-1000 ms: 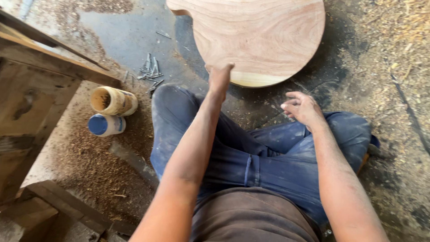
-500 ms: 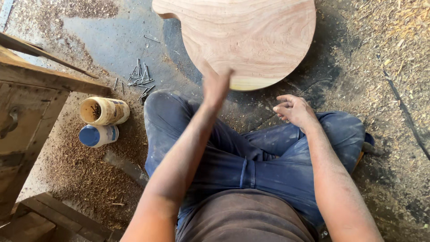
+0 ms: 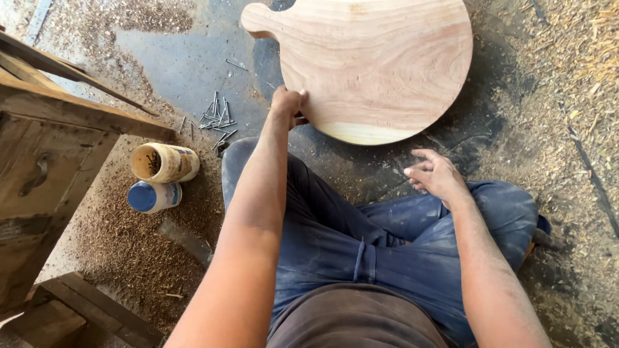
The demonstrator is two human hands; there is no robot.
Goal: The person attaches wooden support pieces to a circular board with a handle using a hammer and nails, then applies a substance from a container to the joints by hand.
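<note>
The round wooden board (image 3: pixel 377 64) with its short handle is laid flat on the dusty floor, just past the knees of the seated person, and it is gripped at its near edge by the left hand (image 3: pixel 288 106). That grip is small, only on the rim, so the board could be dropped or could slide away on the sawdust (image 3: pixel 122 238) if it is lifted from there. A splinter could also be picked up from the raw edge, because no glove is worn. A heap of loose nails (image 3: pixel 216 119) is spread on the floor just beside the left arm, and a knee or a wrist could be pricked if it is put down there. The two small jars (image 3: pixel 161 177) lying on their sides near the left knee could be knocked and rolled. The left arm is stretched out long and straight, and its fingers are closed over the board's edge. The right hand (image 3: pixel 438 174) is held just above the right knee, apart from the board, with the fingers loosely spread and a little curled, and nothing is held in it
</note>
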